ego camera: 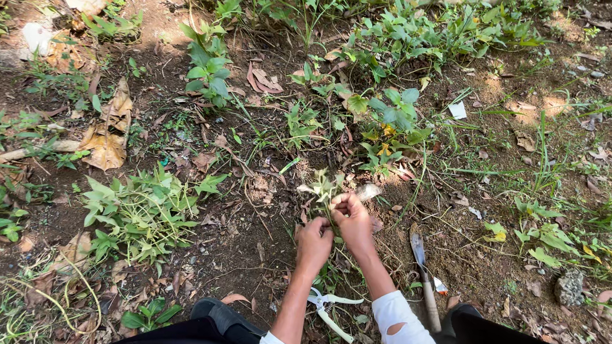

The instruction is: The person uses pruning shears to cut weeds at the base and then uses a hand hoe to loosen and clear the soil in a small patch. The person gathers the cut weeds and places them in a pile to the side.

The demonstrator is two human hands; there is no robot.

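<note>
Two hands, left hand (314,242) and right hand (351,220), both clenched around one small plant (325,188); one trowel (424,276) lies nearby.

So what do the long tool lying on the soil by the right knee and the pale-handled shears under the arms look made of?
Long tool: blade looks like dull grey metal, soiled; the handle looks like pale bare wood, though it could be plastic. Pale-handled shears: handles look like smooth whitish plastic with a slight sheen; the short jaws look like grey metal, largely hidden.

weeds (143,216) left, trowel (423,276) right, bare soil (260,239) between
</note>
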